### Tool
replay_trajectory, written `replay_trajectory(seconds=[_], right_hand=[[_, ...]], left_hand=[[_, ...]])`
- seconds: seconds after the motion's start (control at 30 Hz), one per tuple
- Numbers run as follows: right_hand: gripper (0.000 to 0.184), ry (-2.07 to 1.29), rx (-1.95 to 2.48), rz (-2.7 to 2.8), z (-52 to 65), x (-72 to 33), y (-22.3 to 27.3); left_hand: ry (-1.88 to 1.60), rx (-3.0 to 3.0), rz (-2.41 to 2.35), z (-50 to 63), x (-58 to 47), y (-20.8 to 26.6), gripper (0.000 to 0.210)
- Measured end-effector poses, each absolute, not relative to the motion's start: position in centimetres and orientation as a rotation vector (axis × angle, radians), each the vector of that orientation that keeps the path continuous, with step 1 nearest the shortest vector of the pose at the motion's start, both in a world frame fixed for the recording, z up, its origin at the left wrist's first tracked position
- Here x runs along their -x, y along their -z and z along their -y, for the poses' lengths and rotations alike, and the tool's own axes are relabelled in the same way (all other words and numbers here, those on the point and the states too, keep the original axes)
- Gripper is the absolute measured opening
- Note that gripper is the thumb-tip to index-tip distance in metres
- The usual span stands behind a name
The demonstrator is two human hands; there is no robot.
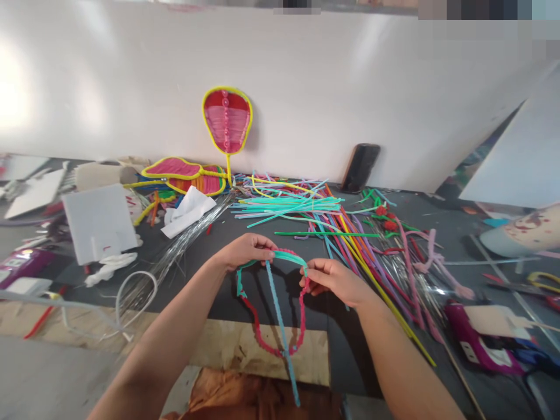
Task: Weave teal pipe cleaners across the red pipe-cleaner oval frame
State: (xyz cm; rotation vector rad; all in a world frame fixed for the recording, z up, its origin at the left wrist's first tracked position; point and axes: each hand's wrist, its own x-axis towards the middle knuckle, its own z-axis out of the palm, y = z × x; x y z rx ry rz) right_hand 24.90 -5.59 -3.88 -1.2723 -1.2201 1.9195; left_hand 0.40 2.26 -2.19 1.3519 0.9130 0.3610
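Turquoise fuzzy wire (289, 256) is pinched by the left hand (250, 249) and, apparently, the right hand (327, 276). A straight blue fuzzy stem (279, 315) runs from the left hand across the red fuzzy loop (302, 318).

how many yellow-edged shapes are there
3. One upright shape stands at the back, left of the phone. Lower left of it lie a pink shape and, just below that, an orange-and-pink shape. More may be hidden in the clutter.
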Motion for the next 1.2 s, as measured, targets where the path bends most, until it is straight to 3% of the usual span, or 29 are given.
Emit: replay_trajectory(seconds=[0.27, 0.67, 0.93, 1.2], right_hand=[[0.035, -1.867, 1.299, 1.304, 5.6, -24.8, 3.9], [0.038, -1.874, 1.289, 1.200, 5.4, -24.9, 4.3], [0.035, -1.646, 1.343, 1.384, 5.6, -23.6, 4.5], [0.036, -1.712, 1.422, 1.437, 5.5, -24.6, 3.8]], left_hand=[[-0.378, -1.318, -0.890, -2.1, -0.5, 2.6, 0.043], [-0.322, -1.315, -0.969, -2.2, -0.4, 2.3, 0.036], [-0.315, -1.367, -0.944, -2.2, -0.5, 2.7, 0.035], [-0.363, -1.319, -0.846, -2.6, 0.3, 3.4, 0.048]])
